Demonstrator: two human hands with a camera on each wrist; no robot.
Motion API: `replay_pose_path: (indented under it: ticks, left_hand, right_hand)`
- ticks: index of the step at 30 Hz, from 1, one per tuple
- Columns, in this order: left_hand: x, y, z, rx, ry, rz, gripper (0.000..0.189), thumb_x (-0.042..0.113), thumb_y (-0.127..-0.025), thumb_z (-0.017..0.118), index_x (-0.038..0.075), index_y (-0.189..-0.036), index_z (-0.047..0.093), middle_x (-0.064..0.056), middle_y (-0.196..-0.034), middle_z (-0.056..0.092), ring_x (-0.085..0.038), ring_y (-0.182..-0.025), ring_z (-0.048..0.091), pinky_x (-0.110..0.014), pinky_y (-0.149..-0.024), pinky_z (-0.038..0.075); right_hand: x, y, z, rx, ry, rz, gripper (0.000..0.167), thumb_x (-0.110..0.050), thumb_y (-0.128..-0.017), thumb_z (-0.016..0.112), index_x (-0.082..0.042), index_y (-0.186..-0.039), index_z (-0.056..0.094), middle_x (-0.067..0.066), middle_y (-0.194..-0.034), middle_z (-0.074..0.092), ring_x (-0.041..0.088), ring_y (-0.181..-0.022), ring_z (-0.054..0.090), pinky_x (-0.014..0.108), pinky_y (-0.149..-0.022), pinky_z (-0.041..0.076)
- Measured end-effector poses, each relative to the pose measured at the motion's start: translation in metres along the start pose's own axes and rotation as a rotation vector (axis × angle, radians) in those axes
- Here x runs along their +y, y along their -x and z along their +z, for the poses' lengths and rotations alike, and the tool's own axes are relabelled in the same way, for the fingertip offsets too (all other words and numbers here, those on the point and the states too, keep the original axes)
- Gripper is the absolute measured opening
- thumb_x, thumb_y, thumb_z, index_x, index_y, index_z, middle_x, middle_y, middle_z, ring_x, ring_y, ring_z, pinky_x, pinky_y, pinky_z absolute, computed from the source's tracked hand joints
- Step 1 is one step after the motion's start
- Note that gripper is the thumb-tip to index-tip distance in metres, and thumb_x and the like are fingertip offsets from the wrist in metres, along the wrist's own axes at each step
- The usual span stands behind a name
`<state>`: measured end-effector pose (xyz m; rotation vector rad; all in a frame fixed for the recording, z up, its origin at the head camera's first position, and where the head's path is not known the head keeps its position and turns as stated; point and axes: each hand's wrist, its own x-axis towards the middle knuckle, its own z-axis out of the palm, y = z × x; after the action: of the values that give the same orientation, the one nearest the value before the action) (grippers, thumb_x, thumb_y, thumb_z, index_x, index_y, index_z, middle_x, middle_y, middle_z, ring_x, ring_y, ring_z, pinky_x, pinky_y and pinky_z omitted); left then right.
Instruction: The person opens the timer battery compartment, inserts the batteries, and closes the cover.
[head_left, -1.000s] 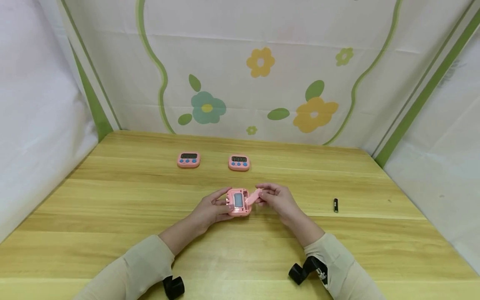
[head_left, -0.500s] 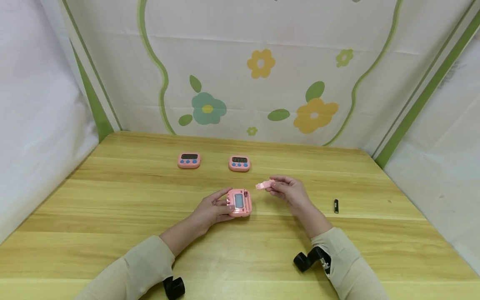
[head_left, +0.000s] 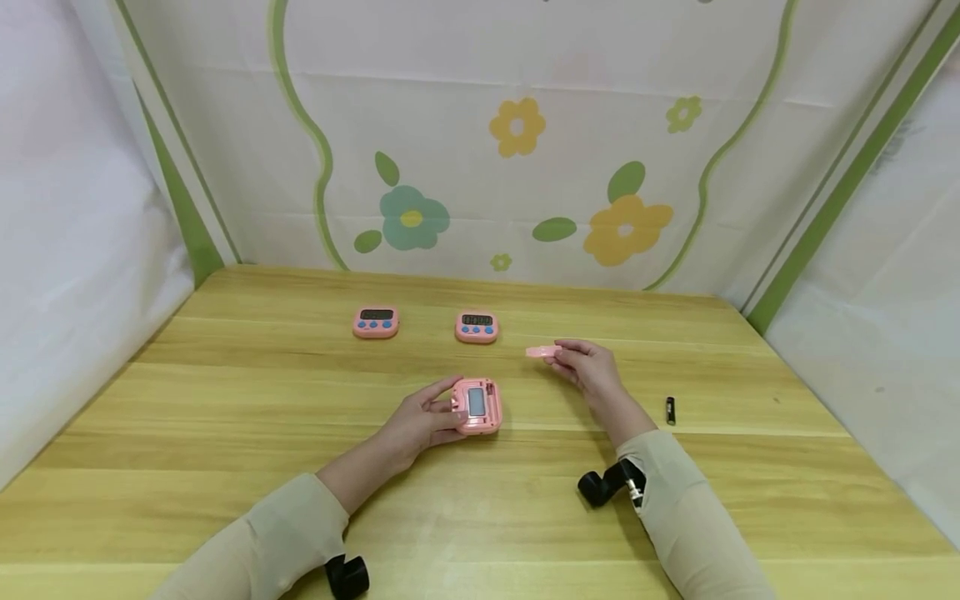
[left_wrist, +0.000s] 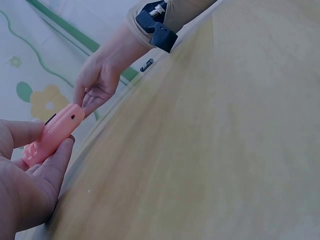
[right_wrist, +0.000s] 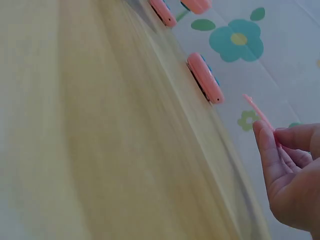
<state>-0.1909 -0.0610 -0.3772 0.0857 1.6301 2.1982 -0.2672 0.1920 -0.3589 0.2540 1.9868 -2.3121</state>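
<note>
My left hand (head_left: 420, 423) grips a pink digital timer (head_left: 477, 405), back face up, with its battery compartment (head_left: 492, 404) uncovered on the right side. In the left wrist view the thumb lies on top of the timer (left_wrist: 57, 132) and the fingers support it from below. Off to the right and farther back, my right hand (head_left: 592, 375) pinches a thin pink battery cover (head_left: 542, 352) between thumb and fingertips, apart from the timer. The right wrist view shows that cover (right_wrist: 257, 109) edge-on, held up in front of the cloth.
Two more pink timers (head_left: 377, 322) (head_left: 477, 328), with blue buttons, lie face up at the back of the wooden table (head_left: 285, 400). A black battery (head_left: 671, 411) lies to the right. A flower-printed cloth (head_left: 465, 108) hangs behind, with white cloth at both sides.
The right hand has drawn the battery cover away from the timer, moving right and toward the back of the table. The left hand and its timer have stayed nearly still.
</note>
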Motion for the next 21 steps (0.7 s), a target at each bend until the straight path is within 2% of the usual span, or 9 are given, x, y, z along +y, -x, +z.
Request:
replay_pose_path:
  ticks: [7,14,21]
  left_hand:
    - [-0.001,-0.001,-0.001,-0.013,0.005,-0.002,0.061,-0.005,-0.08,0.056,0.007,-0.134,0.03,-0.023,-0.108,0.051,-0.025,-0.086,0.057,-0.036,-0.076,0.047]
    - [0.0,-0.001,-0.001,-0.02,0.013,0.001,0.061,-0.005,-0.08,0.056,0.007,-0.134,0.031,-0.022,-0.107,0.052,-0.024,-0.085,0.057,-0.036,-0.076,0.047]
    - [0.0,0.001,-0.001,-0.025,0.005,0.008,0.06,-0.005,-0.08,0.056,0.006,-0.134,0.03,-0.022,-0.106,0.052,-0.024,-0.085,0.057,-0.036,-0.076,0.047]
  right_hand:
    - [0.008,-0.009,-0.006,0.047,0.012,0.025,0.037,0.007,-0.084,0.049,0.01,-0.12,0.044,0.017,-0.103,0.05,0.014,-0.075,0.061,0.025,-0.076,0.047]
    - [0.013,-0.013,-0.009,0.013,0.054,0.011,0.035,0.008,-0.083,0.049,0.013,-0.117,0.045,0.018,-0.096,0.054,0.015,-0.074,0.061,0.025,-0.075,0.047]
    - [0.014,-0.013,-0.008,-0.001,0.126,0.024,0.033,0.007,-0.084,0.049,0.013,-0.116,0.046,0.025,-0.108,0.049,0.015,-0.075,0.061,0.025,-0.074,0.047]
